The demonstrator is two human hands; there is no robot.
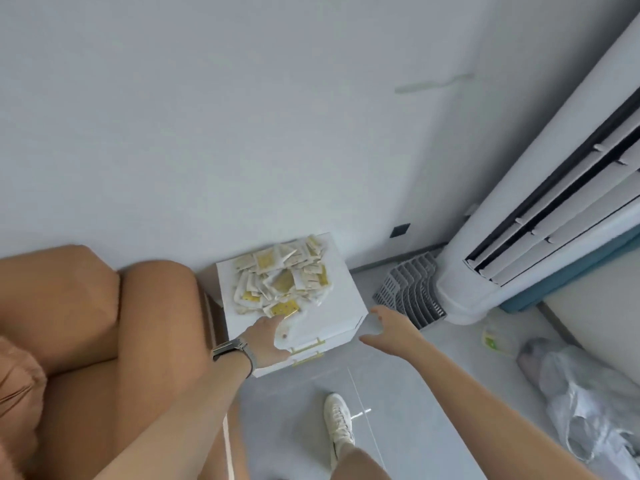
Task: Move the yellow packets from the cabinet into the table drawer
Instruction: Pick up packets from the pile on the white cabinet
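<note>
A loose heap of yellow-and-white packets [282, 277] lies on top of a small white cabinet [341, 313] with two gold-handled drawers, both closed. My left hand [268, 341], with a watch on the wrist, reaches over the cabinet's front edge. Its fingers are at the nearest packet of the heap, and whether they grip it is unclear. My right hand [389, 329] hovers to the right of the cabinet, fingers spread, holding nothing.
An orange-brown sofa [86, 323] presses against the cabinet's left side. A tall white air conditioner [540, 209] stands at the right with a grey grille [410, 292] leaning at its base. Crumpled clear plastic [581, 393] lies on the floor. My white shoe [338, 419] is below.
</note>
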